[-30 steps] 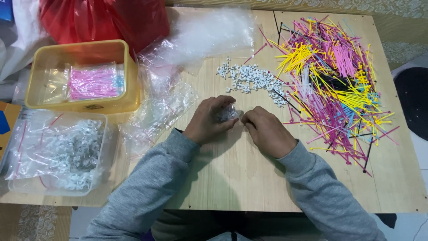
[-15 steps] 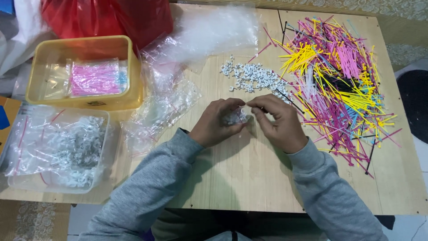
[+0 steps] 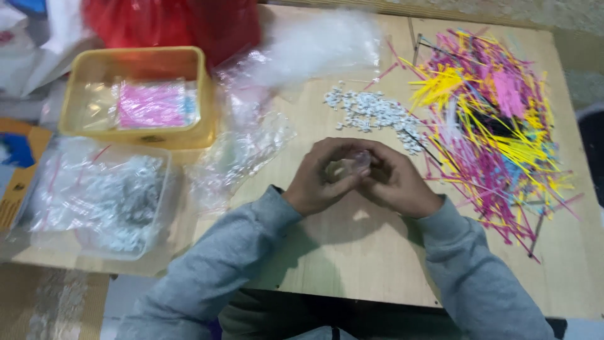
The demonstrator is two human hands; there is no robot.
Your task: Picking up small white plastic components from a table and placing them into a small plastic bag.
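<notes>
- The left hand point(image 3: 321, 179) and the right hand point(image 3: 396, 182) meet at the table's middle, fingers closed together on a small clear plastic bag point(image 3: 360, 160).
- At 12 o'clock from the hands lies a heap of small white pieces point(image 3: 371, 113).
- At 2 o'clock spreads a pile of coloured sticks point(image 3: 497, 119).
- At 10 o'clock stands a yellow tub point(image 3: 141, 63) on the wooden table point(image 3: 352, 264).

Both arms wear loose grey long sleeves point(image 3: 220, 271) with ribbed cuffs, hands point(image 3: 358, 179) bare.
</notes>
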